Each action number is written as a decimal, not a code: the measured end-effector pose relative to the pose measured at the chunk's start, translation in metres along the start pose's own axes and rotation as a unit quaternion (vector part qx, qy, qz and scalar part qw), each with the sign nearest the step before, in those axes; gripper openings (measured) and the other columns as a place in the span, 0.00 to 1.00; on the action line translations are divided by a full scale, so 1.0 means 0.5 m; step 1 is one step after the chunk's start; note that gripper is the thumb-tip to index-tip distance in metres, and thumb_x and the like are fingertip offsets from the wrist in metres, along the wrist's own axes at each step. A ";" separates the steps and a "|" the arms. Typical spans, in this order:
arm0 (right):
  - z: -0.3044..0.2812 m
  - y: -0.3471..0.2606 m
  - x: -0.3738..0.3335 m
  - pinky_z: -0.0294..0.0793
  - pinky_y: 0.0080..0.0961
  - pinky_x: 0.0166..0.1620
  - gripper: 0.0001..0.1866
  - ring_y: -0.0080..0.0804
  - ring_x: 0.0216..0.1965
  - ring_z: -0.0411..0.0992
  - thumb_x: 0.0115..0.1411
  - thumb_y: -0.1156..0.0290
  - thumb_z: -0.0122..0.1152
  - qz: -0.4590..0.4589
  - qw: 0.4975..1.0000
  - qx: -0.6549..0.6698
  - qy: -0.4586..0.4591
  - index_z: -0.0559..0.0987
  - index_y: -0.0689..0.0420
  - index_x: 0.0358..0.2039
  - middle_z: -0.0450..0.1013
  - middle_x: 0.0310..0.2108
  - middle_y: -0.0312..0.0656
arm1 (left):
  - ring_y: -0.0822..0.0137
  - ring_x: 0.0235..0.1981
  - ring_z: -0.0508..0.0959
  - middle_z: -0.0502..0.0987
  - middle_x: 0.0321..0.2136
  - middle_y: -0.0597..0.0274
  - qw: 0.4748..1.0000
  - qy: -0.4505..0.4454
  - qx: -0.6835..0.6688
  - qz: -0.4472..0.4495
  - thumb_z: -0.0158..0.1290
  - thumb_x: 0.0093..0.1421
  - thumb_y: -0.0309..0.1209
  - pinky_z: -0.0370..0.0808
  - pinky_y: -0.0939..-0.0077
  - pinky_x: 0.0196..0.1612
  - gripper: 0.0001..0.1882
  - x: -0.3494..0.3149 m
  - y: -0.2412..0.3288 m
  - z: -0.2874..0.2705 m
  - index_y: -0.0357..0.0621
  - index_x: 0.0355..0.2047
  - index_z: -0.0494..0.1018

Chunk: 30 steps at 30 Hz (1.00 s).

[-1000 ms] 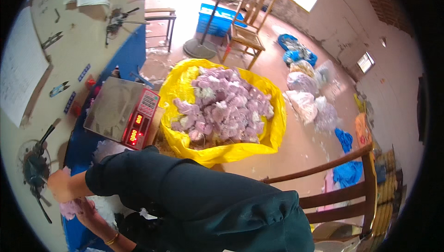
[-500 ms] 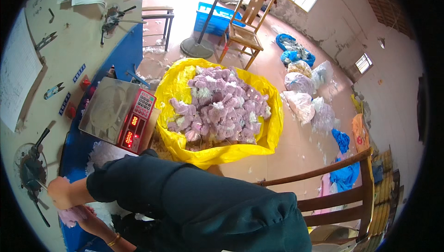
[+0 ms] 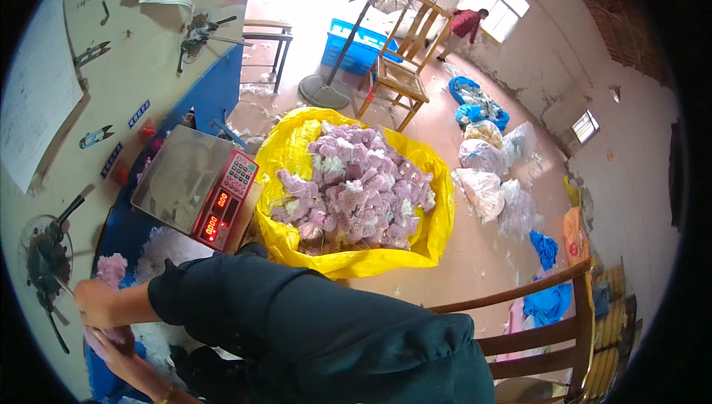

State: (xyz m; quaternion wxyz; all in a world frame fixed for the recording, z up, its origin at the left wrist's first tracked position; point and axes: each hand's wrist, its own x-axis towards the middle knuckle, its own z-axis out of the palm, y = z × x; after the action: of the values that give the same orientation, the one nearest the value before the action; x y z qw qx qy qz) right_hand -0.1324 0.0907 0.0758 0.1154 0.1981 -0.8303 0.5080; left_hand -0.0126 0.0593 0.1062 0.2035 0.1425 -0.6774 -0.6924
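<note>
My right hand [image 3: 102, 305], under a dark sleeve, is closed around a small pinkish-purple plush piece [image 3: 112, 269] that sticks out above it. Just below, my left hand [image 3: 111, 343] is closed against the same piece, its fingers partly hidden. A thin metal rod [image 3: 64, 284] runs from a dark fitting with handles [image 3: 47, 259] in the upright panel to my right hand; its end is hidden there. White stuffing [image 3: 167, 256] lies in the blue trough beside my hands. A yellow sack [image 3: 289, 137] holds a heap of purple plush pieces [image 3: 356, 189].
A red scale [image 3: 233, 181] with a clear tray stands between trough and sack. Farther off are a wooden chair [image 3: 400, 70], a fan stand [image 3: 325, 93], a blue crate [image 3: 348, 44] and stuffed bags [image 3: 482, 189]. A chair back [image 3: 534, 345] is near at right. A person [image 3: 466, 26] stands by the window.
The view has shifted slightly. The purple plush now shows above my right hand instead of below it. My left hand has moved closer under the right. The far person has straightened up somewhat.
</note>
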 end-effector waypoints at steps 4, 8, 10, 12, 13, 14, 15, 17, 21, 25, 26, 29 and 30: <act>0.061 0.032 0.061 0.70 0.47 0.30 0.08 0.55 0.27 0.72 0.44 0.72 0.57 -0.063 0.994 0.024 0.081 0.73 0.64 0.16 0.70 0.21 0.57 | 0.60 0.50 0.72 0.68 0.54 0.52 0.988 -0.024 -0.103 -0.109 0.49 0.63 0.48 0.71 0.74 0.50 0.34 0.138 -0.074 -0.048 0.37 0.61 0.58; 0.023 0.051 0.038 0.70 0.47 0.30 0.10 0.57 0.26 0.72 0.42 0.69 0.57 -0.124 0.991 -0.024 0.036 0.75 0.64 0.15 0.71 0.22 0.58 | 0.62 0.54 0.69 0.66 0.55 0.52 0.990 -0.018 -0.115 -0.080 0.48 0.64 0.48 0.70 0.73 0.52 0.34 0.081 -0.083 -0.029 0.38 0.62 0.57; 0.019 0.017 0.001 0.69 0.46 0.29 0.11 0.57 0.24 0.71 0.40 0.66 0.59 -0.031 0.999 -0.042 0.014 0.76 0.63 0.15 0.70 0.20 0.56 | 0.56 0.60 0.63 0.60 0.60 0.50 0.992 -0.007 -0.100 -0.072 0.44 0.63 0.54 0.65 0.64 0.58 0.38 -0.006 -0.027 -0.012 0.43 0.65 0.51; 0.003 0.027 -0.019 0.69 0.43 0.27 0.11 0.55 0.23 0.70 0.40 0.66 0.59 -0.086 0.996 -0.028 0.012 0.75 0.62 0.14 0.71 0.18 0.53 | 0.52 0.62 0.59 0.57 0.62 0.51 0.964 -0.013 -0.227 -0.140 0.42 0.64 0.55 0.63 0.56 0.60 0.38 -0.040 -0.032 -0.019 0.45 0.66 0.49; -0.006 0.034 -0.027 0.69 0.41 0.26 0.11 0.54 0.22 0.70 0.40 0.66 0.59 -0.113 0.993 -0.009 0.011 0.74 0.62 0.14 0.70 0.18 0.53 | 0.50 0.64 0.58 0.55 0.63 0.51 0.942 -0.013 -0.287 -0.174 0.40 0.64 0.56 0.61 0.53 0.61 0.38 -0.047 -0.034 -0.023 0.47 0.66 0.47; -0.014 0.041 -0.034 0.68 0.40 0.25 0.11 0.54 0.22 0.69 0.40 0.66 0.60 -0.140 0.990 0.012 0.009 0.74 0.62 0.13 0.70 0.18 0.54 | 0.50 0.64 0.58 0.55 0.63 0.51 0.940 -0.019 -0.284 -0.190 0.40 0.64 0.56 0.61 0.53 0.61 0.38 -0.044 -0.031 -0.030 0.48 0.66 0.47; -0.028 0.042 -0.043 0.65 0.39 0.23 0.11 0.51 0.20 0.67 0.39 0.67 0.60 -0.141 0.989 0.044 -0.005 0.73 0.62 0.13 0.68 0.17 0.53 | 0.50 0.64 0.58 0.54 0.63 0.52 0.937 -0.025 -0.280 -0.208 0.39 0.64 0.56 0.60 0.53 0.62 0.38 -0.039 -0.019 -0.037 0.49 0.66 0.46; -0.054 0.041 -0.047 0.59 0.36 0.20 0.10 0.46 0.15 0.62 0.38 0.69 0.60 -0.148 0.983 0.106 -0.031 0.70 0.62 0.13 0.64 0.16 0.53 | 0.53 0.62 0.60 0.58 0.61 0.51 0.933 -0.037 -0.280 -0.224 0.42 0.65 0.51 0.61 0.57 0.61 0.34 -0.022 -0.036 -0.050 0.49 0.66 0.50; -0.053 0.062 -0.042 0.55 0.35 0.19 0.10 0.43 0.13 0.55 0.39 0.72 0.59 -0.128 0.968 0.207 -0.066 0.68 0.63 0.12 0.59 0.15 0.54 | 0.58 0.57 0.66 0.65 0.55 0.51 0.974 -0.093 -0.149 -0.142 0.44 0.66 0.40 0.65 0.64 0.59 0.26 0.016 -0.145 -0.088 0.41 0.60 0.59; -0.029 0.073 -0.029 0.54 0.36 0.19 0.09 0.44 0.13 0.55 0.38 0.73 0.57 -0.140 0.963 0.227 -0.037 0.68 0.63 0.12 0.59 0.15 0.54 | 0.61 0.49 0.71 0.71 0.48 0.52 0.995 -0.091 0.039 0.024 0.43 0.67 0.35 0.69 0.71 0.53 0.21 0.038 -0.158 -0.061 0.34 0.55 0.65; -0.012 0.083 -0.014 0.54 0.37 0.19 0.09 0.45 0.13 0.56 0.38 0.74 0.56 -0.158 0.966 0.205 -0.009 0.67 0.63 0.11 0.59 0.15 0.54 | 0.62 0.46 0.72 0.72 0.46 0.52 0.993 -0.056 0.081 0.065 0.43 0.67 0.34 0.70 0.71 0.51 0.19 0.061 -0.185 -0.063 0.33 0.53 0.66; 0.020 0.108 0.044 0.54 0.38 0.19 0.08 0.51 0.14 0.58 0.36 0.75 0.55 -0.185 0.973 0.109 0.082 0.66 0.63 0.10 0.58 0.14 0.55 | 0.64 0.41 0.72 0.73 0.41 0.54 0.978 -0.079 0.132 0.139 0.43 0.67 0.38 0.71 0.71 0.46 0.20 0.129 -0.225 -0.083 0.32 0.47 0.67; 0.024 0.102 0.041 0.53 0.39 0.19 0.09 0.52 0.14 0.58 0.36 0.75 0.55 -0.163 0.977 0.122 0.064 0.65 0.63 0.10 0.58 0.14 0.55 | 0.64 0.40 0.72 0.73 0.40 0.55 0.974 -0.097 0.136 0.154 0.42 0.67 0.41 0.71 0.71 0.45 0.21 0.139 -0.219 -0.090 0.31 0.45 0.68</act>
State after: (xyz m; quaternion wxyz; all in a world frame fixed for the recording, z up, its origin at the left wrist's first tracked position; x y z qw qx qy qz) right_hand -0.1735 0.0962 0.0376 0.2243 0.3109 -0.7095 0.5913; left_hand -0.0620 -0.0131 0.0007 0.2196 -0.0054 -0.7955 -0.5647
